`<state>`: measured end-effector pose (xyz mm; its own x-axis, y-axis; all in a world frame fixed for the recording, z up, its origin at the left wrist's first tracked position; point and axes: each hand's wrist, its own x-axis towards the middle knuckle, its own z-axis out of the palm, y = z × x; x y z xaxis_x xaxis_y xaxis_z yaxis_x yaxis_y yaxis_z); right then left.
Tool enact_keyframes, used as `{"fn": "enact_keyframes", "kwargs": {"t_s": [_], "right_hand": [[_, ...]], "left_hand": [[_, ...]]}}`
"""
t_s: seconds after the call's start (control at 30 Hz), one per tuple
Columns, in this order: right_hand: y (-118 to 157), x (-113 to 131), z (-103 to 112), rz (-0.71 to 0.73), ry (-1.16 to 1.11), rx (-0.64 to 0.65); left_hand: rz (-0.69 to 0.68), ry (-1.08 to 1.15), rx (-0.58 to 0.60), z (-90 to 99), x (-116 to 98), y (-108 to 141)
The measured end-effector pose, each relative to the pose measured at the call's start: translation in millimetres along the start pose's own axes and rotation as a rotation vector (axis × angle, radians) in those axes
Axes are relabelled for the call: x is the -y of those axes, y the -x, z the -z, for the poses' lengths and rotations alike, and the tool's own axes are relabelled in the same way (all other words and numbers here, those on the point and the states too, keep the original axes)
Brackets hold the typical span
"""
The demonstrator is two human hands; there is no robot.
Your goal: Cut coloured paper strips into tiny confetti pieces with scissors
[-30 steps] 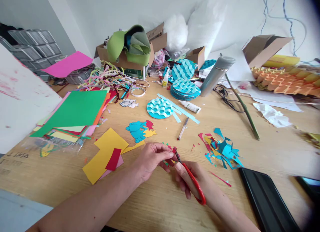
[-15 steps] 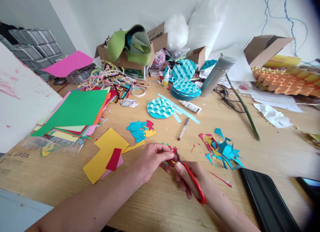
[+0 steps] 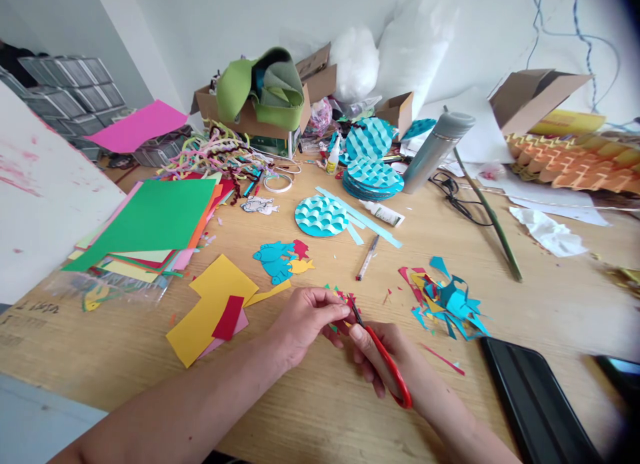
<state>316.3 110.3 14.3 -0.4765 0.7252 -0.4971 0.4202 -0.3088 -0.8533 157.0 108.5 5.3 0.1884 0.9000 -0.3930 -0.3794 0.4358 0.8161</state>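
My left hand (image 3: 313,321) pinches a small red paper piece, mostly hidden by the fingers. Red-handled scissors (image 3: 387,361) are in my right hand (image 3: 380,357), their dark blades pointing up and left at the left fingertips. Small red and green scraps (image 3: 345,297) lie just beyond the hands. Further off are blue paper fish (image 3: 274,259), a yellow fish (image 3: 301,266) and a red one (image 3: 301,249). Left of my left hand, a red paper piece (image 3: 229,317) rests on yellow paper (image 3: 200,317). Blue, red and yellow offcuts (image 3: 453,301) lie to the right.
A green sheet (image 3: 160,214) tops a paper stack at left. Behind are a wavy blue disc (image 3: 321,216), a glue bottle (image 3: 383,213), a pen (image 3: 367,257) and a steel flask (image 3: 437,151). A black phone-like object (image 3: 535,401) lies at right, near a green stem (image 3: 490,214).
The view has shifted very slightly. Both hands and the scissors keep nearly the same pose.
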Motion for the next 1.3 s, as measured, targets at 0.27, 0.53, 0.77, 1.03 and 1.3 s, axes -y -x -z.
{"fn": "enact_keyframes", "kwargs": {"t_s": [0.27,0.53,0.77,1.03,1.3], "right_hand": [[-1.2,-3.4,0.1,-0.05,0.009,-0.006],[0.1,-3.2,-0.1,-0.072,0.0,-0.006],[-1.3,-3.9,-1.2,-0.1,-0.027,-0.018],[-0.6,-0.2,-1.8,-0.125,-0.039,-0.041],[0.1,1.7,-2.6,-0.135,-0.024,-0.062]], "left_hand": [[0.01,0.004,-0.002,-0.6,-1.0,0.0],[0.004,0.007,0.006,-0.9,-1.5,0.0],[0.003,0.014,0.006,-1.0,-1.6,0.1],[0.013,0.022,0.0,-1.1,-1.9,-0.2],[0.041,0.019,0.013,-0.6,-2.2,-0.5]]}}
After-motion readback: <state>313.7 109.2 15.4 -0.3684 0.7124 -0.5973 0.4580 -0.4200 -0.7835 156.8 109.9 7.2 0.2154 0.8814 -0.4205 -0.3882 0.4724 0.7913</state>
